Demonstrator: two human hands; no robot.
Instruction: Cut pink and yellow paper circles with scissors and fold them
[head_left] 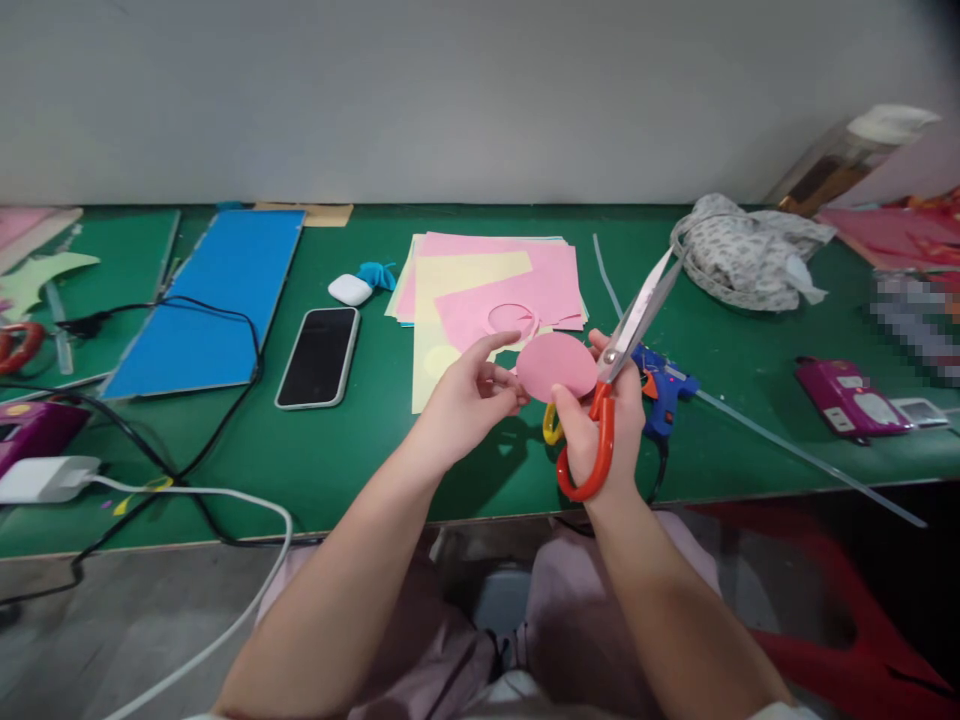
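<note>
My left hand (472,393) pinches the left edge of a pink paper disc (556,365), index finger stretched out over it. My right hand (609,425) grips scissors (626,345) by their red handles, the long steel blades pointing up and right past the disc's right edge. Both hands hover above the near part of the green table (360,450). Just beyond them lies a stack of pink and yellow paper sheets (487,285), the top pink sheet with a round hole cut out and a thin curled offcut.
A blue glue gun (664,390) lies right of my hands, a yellow loop (551,425) under them. A phone (319,357), white earbud case (350,289), blue board (217,295) and cables (150,440) lie left. Patterned cloth (742,255) and a magenta device (847,395) sit right.
</note>
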